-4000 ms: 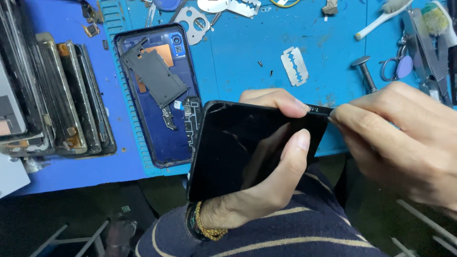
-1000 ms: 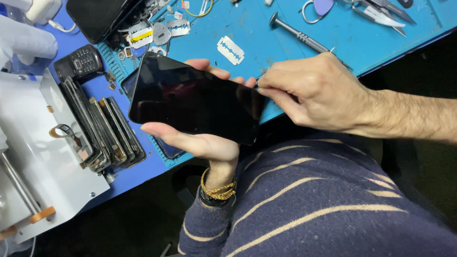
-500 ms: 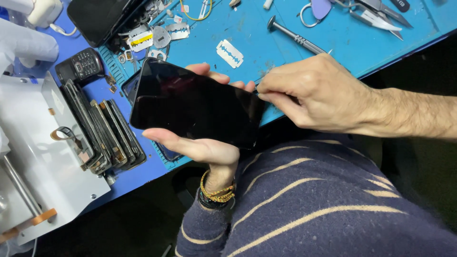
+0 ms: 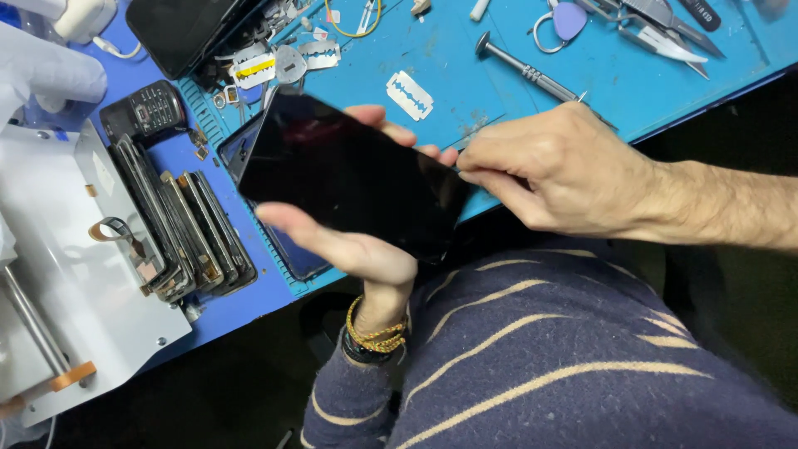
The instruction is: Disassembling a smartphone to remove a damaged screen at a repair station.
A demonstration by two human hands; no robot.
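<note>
At frame centre, the left hand (image 4: pixel 357 241) cradles the black phone (image 4: pixel 349 175) from beneath, fingers curled around its edges. The right hand (image 4: pixel 557 175) pinches its right edge. A slip there could crack the glass or drop it.

I hold a flat black glossy phone screen panel (image 4: pixel 349 179) in my left hand (image 4: pixel 357 245), thumb along its lower edge and fingertips curled over the far edge. My right hand (image 4: pixel 565 179) pinches at the panel's right end, fingers closed tight together there. Beneath it, on the blue rubber work mat (image 4: pixel 465 50), lies a thin silver razor blade (image 4: pixel 410 95) and a metal-handled screwdriver (image 4: pixel 525 70). To my left a row of stacked phone frames (image 4: pixel 179 220) leans beside a white metal machine (image 4: pixel 58 274), with a small black keypad phone (image 4: pixel 145 112) just above them.
</note>
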